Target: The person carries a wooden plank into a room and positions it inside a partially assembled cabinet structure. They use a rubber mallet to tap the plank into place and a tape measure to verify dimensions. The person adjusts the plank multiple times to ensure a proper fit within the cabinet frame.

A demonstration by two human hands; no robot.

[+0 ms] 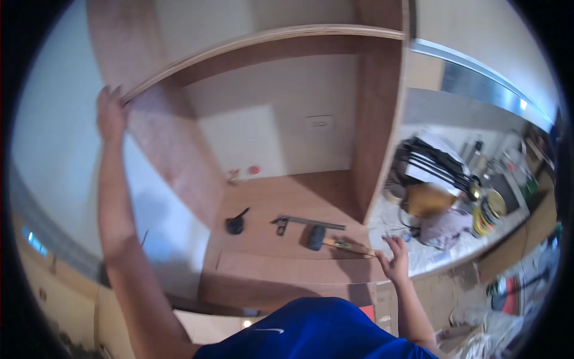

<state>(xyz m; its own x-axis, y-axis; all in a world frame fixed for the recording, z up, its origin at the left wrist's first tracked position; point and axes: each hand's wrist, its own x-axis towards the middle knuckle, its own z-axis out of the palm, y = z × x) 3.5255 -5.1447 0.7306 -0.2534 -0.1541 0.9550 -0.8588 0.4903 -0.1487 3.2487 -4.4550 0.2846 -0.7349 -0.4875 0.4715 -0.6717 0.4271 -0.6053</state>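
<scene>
My left hand (112,113) is raised at the far left, its fingers closed round the front edge of the wooden cabinet's side panel (173,137), beside the left end of the shelf (281,33). Lower right, my right hand (396,261) has its fingers apart, and one fingertip meets the handle end of a mallet (317,237). This mallet has a black head and a wooden handle, and lies on the cabinet's bottom board (263,251). Behind it rests a dark combination square (311,222). A small black tool with a thin spout or handle (235,224) sits farther left.
On the right, a counter (388,233) holds a yellow can (481,221), a crumpled cloth (445,228) and black-and-white items. A wall socket (319,122) and red-ended pipe fittings (255,170) show at the cabinet's back. Bags and boxes clutter the lower right.
</scene>
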